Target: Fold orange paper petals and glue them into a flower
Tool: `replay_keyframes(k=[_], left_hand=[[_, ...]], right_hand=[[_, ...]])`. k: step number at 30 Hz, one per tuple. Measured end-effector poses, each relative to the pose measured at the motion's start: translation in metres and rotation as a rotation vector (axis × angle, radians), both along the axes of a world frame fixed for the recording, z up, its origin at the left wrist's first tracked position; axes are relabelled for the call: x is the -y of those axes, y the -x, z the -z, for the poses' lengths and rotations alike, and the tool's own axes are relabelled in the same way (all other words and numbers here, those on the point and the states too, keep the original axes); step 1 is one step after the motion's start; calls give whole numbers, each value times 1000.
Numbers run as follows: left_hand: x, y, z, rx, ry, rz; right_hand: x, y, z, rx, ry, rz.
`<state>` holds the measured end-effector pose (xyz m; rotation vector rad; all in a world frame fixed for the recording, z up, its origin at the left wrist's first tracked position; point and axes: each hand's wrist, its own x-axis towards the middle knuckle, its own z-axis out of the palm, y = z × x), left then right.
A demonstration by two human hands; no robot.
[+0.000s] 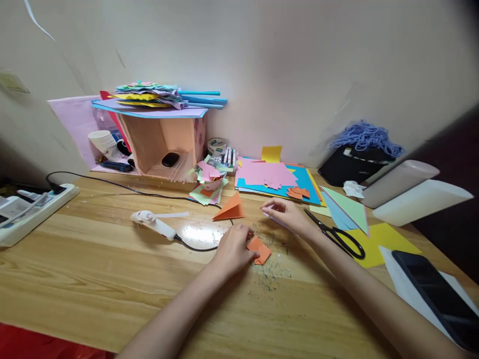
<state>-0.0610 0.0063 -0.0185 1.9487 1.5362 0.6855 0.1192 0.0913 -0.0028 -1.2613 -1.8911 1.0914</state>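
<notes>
My left hand (pixel 234 249) is closed on the edge of a small folded orange paper (pixel 262 252) that lies on the wooden table. Its thumb and fingers pinch the paper's left side. To the right and a little farther back, my right hand (pixel 286 214) has its fingertips pinched together. A slim, pale, pen-like thing (pixel 275 218) shows under its fingers; its exact kind is unclear. Just beyond my left hand stands a folded orange paper triangle (pixel 230 207). Black-handled scissors (pixel 335 233) lie right of my right wrist.
A white glue gun (pixel 155 224) with a black cord lies at left. Behind it stands an open cardboard box (pixel 149 144) topped with coloured paper. Paper sheets (pixel 262 174) and orange scraps (pixel 298 193) lie at the back. A phone (pixel 430 284) rests at right; a power strip (pixel 37 212) sits far left.
</notes>
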Motion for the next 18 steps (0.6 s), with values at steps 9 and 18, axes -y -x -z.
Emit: replay_keyframes(k=[9, 18], left_hand=[[-3, -9, 7, 224, 79, 27], [-20, 14, -8, 42, -438, -272]], right_hand=[[66, -15, 18, 66, 131, -111], [1, -44, 5, -90, -131, 221]])
